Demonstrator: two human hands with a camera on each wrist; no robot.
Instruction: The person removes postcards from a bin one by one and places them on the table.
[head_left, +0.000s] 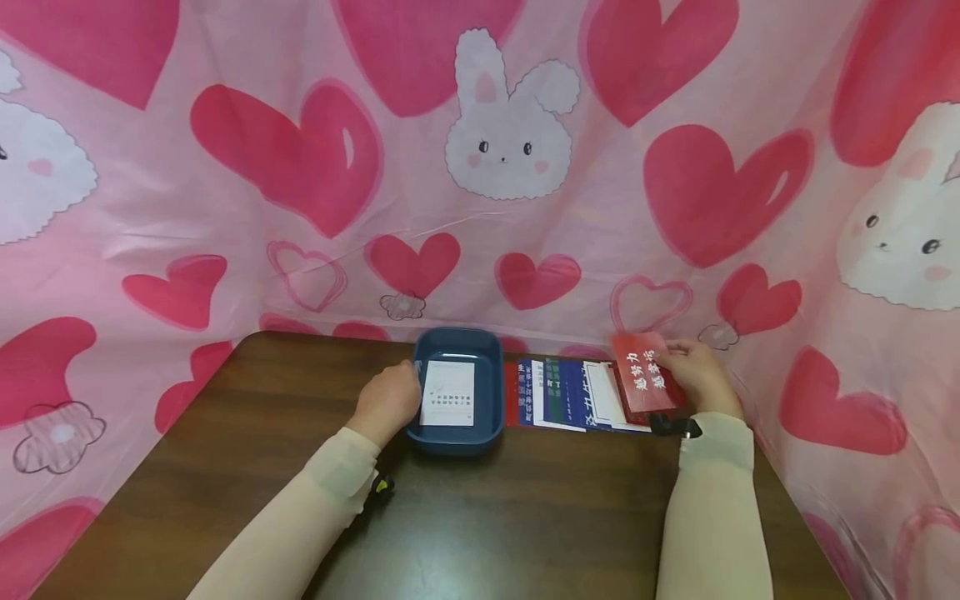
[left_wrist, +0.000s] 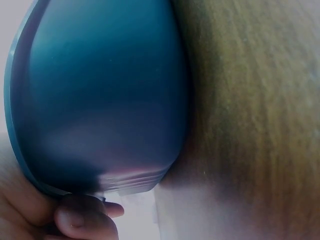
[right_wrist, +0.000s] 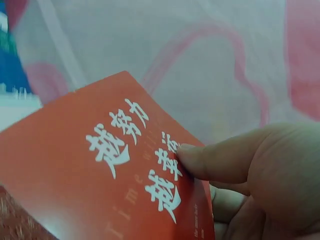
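From the head view I see my right hand at the far right of the desk, pinching a red card printed with white characters; the card is lifted and tilted above the right end of a row of cards that lie overlapping on the wood. In the right wrist view the thumb presses on the face of the red card beside the white lettering, with the other fingers curled beneath it, so that hand is clamped on the card. My left hand sits against the left wall of a blue tray that stands near the middle of the desk, just left of the card row. A white card with dark print lies flat on the tray's floor. In the left wrist view the fingers curl around the tray's rim, so the left hand grips the tray by its edge. Behind the desk and to both sides hangs a pink cloth printed with red hearts and white rabbits
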